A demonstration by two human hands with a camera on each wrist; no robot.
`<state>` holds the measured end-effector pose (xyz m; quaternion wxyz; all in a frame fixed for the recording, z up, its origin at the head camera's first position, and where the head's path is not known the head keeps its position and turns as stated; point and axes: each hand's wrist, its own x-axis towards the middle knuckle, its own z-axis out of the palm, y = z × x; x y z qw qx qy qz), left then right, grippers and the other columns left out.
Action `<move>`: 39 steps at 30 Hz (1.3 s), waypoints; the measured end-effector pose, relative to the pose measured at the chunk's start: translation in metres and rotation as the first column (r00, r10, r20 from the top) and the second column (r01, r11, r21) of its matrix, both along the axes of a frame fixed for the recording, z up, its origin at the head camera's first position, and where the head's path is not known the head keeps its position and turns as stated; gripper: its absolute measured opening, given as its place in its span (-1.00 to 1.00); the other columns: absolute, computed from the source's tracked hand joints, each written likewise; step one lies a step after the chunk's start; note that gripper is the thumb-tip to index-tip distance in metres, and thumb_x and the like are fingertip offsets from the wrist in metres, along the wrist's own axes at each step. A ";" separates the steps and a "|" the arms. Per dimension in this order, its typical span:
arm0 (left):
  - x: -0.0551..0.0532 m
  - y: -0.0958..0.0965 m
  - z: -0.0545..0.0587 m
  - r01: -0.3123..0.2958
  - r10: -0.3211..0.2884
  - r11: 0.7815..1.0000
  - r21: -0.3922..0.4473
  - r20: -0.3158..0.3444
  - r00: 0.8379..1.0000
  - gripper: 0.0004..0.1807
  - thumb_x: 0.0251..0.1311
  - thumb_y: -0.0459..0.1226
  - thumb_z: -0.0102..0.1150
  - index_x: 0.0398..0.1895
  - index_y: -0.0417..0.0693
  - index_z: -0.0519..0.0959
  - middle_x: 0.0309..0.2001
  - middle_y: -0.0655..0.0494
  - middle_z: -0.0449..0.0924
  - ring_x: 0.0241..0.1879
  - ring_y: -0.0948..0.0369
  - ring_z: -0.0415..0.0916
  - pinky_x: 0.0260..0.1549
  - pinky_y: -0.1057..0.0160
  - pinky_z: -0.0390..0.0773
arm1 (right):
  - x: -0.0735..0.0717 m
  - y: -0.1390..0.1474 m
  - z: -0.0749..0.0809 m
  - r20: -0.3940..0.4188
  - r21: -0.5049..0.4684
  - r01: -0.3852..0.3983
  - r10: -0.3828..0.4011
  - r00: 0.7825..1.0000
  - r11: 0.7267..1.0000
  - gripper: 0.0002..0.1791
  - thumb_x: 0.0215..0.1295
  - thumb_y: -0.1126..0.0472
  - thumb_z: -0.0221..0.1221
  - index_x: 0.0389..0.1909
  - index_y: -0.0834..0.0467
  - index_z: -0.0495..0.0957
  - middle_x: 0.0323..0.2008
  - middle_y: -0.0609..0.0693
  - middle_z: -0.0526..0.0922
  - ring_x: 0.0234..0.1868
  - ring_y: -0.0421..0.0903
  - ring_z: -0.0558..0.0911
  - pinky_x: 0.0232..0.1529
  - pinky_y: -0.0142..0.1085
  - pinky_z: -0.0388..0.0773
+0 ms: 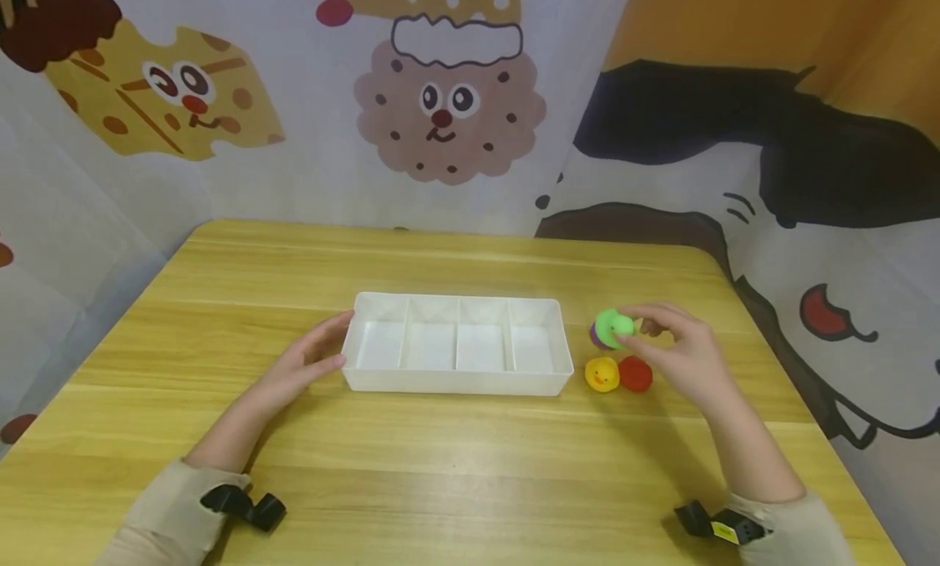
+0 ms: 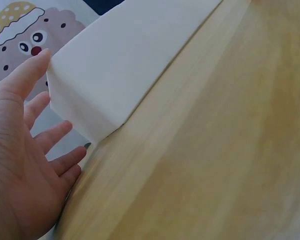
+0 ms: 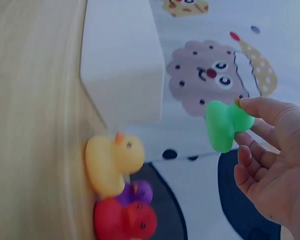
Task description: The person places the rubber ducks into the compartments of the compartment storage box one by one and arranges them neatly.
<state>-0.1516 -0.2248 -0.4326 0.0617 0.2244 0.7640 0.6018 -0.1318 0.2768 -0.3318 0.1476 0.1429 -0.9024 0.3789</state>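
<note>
Between thumb and fingertips my right hand pinches a green rubber duck by its head, lifted off the table. Below it stand a yellow rubber duck, a red rubber duck and a purple rubber duck, the last mostly hidden by the green one in the head view. A white box with compartments lies to their left, and no ducks show inside it. At the box's left end, my left hand rests its thumb and fingers against the wall, fingers fairly straight and spread.
The box stands on a wooden table, with the ducks close by its right end. A curtain with cartoon prints hangs behind the table's far edge. Black wrist cameras sit on both sleeves.
</note>
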 end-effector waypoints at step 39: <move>-0.001 -0.001 0.001 0.017 -0.017 1.000 0.022 0.004 1.000 -0.34 0.35 -0.41 0.01 0.48 -0.09 0.09 0.40 -0.24 0.12 0.32 -0.20 0.07 0.18 -0.34 0.03 | -0.024 -0.137 0.029 0.042 -0.057 -0.420 0.422 0.906 0.906 -0.67 0.05 0.22 0.42 -0.10 0.02 0.68 -0.31 -0.19 0.58 -0.29 -0.10 0.43 -0.28 -0.17 0.41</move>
